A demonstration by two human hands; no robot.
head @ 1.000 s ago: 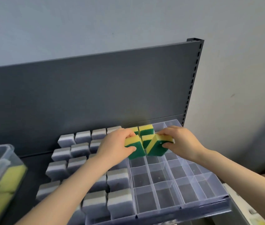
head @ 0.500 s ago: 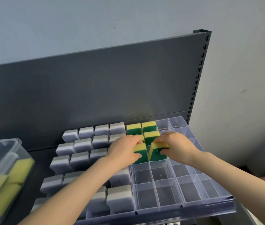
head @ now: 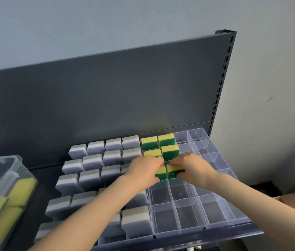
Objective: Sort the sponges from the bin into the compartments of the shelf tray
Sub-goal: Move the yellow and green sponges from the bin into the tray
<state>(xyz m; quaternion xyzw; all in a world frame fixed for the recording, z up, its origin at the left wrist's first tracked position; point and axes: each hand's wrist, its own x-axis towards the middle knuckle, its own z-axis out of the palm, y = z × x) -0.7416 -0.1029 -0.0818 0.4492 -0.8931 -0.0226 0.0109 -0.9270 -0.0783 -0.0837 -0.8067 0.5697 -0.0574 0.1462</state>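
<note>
Clear plastic forms the shelf tray (head: 217, 226), a grid of compartments standing before a dark grey back panel (head: 106, 96). Its left half is packed with grey-and-white sponges (head: 96, 147), one to a compartment.

Just right of these, four yellow-and-green sponges (head: 167, 140) sit green side forward in the two rearmost rows, two by two. Directly in front of them, in the third row, both hands meet. The left hand (head: 143, 169) has its grip closed on the left sponge (head: 161, 173), fingers curled over its yellow top. The right hand (head: 193, 169) grips the right sponge (head: 174, 172) the same way. The two sponges stand side by side and touch, set in neighbouring compartments; how deep they sit cannot be told.

At the far left stands a clear bin (head: 1, 178), well apart from the hands, with more yellow sponges (head: 21, 189) lying inside it.
</note>
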